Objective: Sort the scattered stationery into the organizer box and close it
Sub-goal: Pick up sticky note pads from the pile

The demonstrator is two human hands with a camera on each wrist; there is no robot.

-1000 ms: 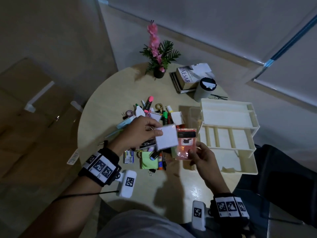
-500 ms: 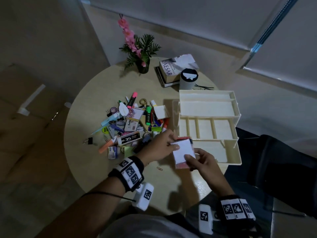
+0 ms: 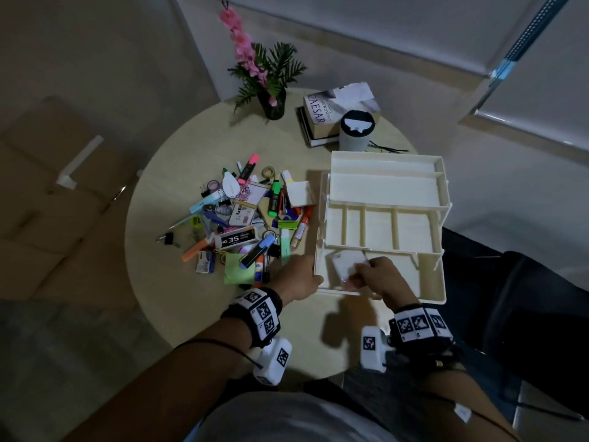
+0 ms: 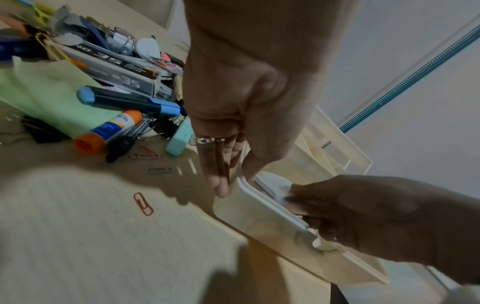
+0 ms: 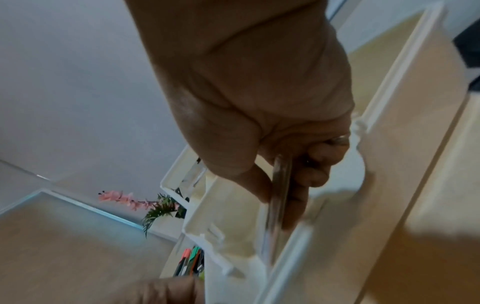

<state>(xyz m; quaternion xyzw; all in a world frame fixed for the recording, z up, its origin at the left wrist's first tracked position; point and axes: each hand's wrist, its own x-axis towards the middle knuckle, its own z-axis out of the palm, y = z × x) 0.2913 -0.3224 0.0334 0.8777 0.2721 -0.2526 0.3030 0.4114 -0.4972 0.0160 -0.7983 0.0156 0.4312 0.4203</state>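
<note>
Currently the right hand (image 3: 374, 275) is pinching a flat stack, a white notepad over a clear packet with something orange-pink inside (image 3: 347, 269), thumb on one face and fingers on the other, and is lowering it edge-first into the bottom compartment of the cream organizer box (image 3: 430, 291). Holding it by the near edge is probably keeping the fingers clear of the box wall while the stack slides down; the right wrist view is showing the stack (image 5: 278, 197) standing nearly upright between thumb and fingers, just inside the rim.

Left hand (image 3: 298, 275) is gripping the near left corner of the box: in the left wrist view its straight fingers (image 4: 214, 168) are lying along the outer wall while the thumb is hooking over the rim. Judgement: it is bracing the light plastic box so it is not sliding on the table (image 3: 178, 307) as the stack goes in.

Box is standing open at the right side of the table, its two upper trays (image 3: 382, 193) fanned back, so the bottom compartment is accessible.

Remaining stationery pile (image 3: 242, 221) (highlighters, glue stick, staple box marked No. 35, binder clips, green sticky notes) is lying just left of the box, unsorted. Judgement: task is at an early stage; closing is well off.
</note>
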